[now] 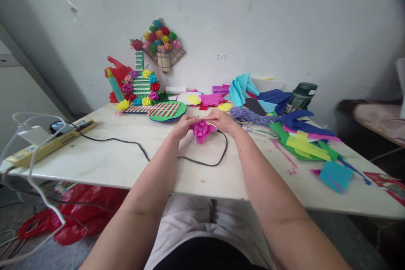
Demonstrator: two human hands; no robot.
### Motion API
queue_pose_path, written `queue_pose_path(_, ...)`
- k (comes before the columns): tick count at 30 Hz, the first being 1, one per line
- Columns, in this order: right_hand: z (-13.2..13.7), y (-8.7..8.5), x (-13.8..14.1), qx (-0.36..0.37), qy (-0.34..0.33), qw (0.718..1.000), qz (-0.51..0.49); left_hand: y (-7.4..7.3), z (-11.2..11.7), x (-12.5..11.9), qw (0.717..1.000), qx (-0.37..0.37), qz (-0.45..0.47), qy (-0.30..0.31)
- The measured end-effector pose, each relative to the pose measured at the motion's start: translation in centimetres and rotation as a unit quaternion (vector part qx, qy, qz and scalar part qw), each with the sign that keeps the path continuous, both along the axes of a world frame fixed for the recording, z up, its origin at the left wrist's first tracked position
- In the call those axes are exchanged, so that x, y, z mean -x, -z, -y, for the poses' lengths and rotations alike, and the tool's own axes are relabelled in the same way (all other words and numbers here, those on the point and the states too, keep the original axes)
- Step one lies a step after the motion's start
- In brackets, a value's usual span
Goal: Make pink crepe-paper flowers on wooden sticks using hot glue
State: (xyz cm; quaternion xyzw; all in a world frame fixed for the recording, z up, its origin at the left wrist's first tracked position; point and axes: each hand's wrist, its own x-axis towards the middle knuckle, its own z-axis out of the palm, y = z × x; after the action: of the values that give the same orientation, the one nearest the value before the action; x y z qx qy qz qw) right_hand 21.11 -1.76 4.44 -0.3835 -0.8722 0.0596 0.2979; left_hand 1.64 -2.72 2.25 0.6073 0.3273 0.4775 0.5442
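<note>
A magenta crepe-paper flower (202,132) hangs head-down between my two hands over the middle of the table. My left hand (187,125) pinches it from the left, fingers closed at its upper end. From the right, my right hand (222,120) is closed on the same upper end, fingertips almost meeting the left ones. What lies exactly between the fingertips is too small to make out. Just left of my hands is a green oval board (171,110) with pinkish sticks across it. A black cord (205,163) curves below the flower.
A yellow power strip (53,141) with cables lies at left. Behind it stands a flower-decked craft piece (141,80). Purple yarn (249,116), coloured paper scraps (308,145) and a dark bottle (300,97) occupy the right. A stick-and-flower bouquet (163,46) is on the wall.
</note>
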Motion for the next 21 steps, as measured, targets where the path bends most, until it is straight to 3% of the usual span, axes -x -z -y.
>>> queue_pose_path(21,0.43,0.12,0.79,0.037,-0.025,0.993,-0.105,-0.21,0.23,0.37,0.998,-0.051,-0.019,-0.007)
